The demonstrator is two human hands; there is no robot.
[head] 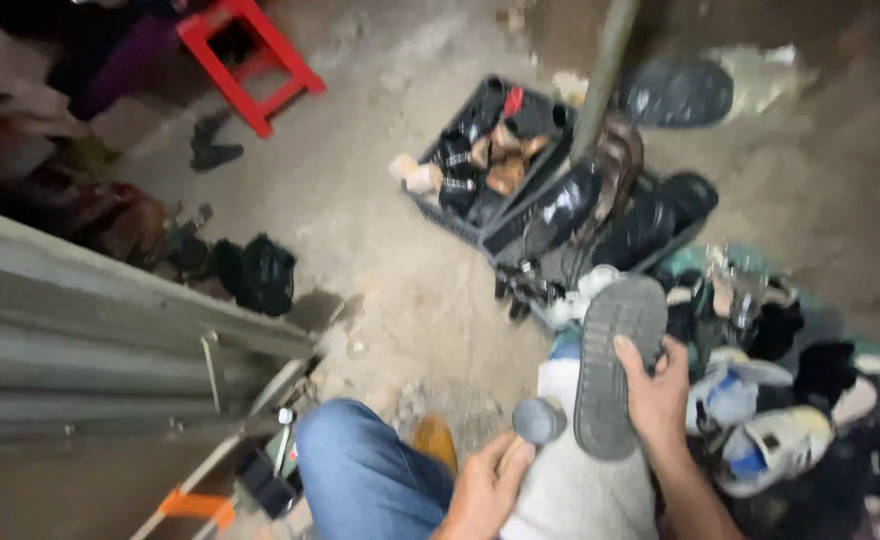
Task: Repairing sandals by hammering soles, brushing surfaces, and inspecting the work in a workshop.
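Sole upward, one shoe (615,365) stands in my right hand (660,395), just above my lap; my fingers wrap its edge near the middle, thumb on the tread. I judge it light, the ridged rubber stiff yet bendable and not slippery, so the narrow waist is the place to hold it. My left hand (485,490) is closed around the handle of one hammer (538,420), its round grey head touching the heel. Beyond my one blue-clad knee (365,475) sit two dark crates (480,215) of shoes. To my right lies a heap of pale shoes (760,420), too jumbled to count. One red stool (250,60) stands far off.
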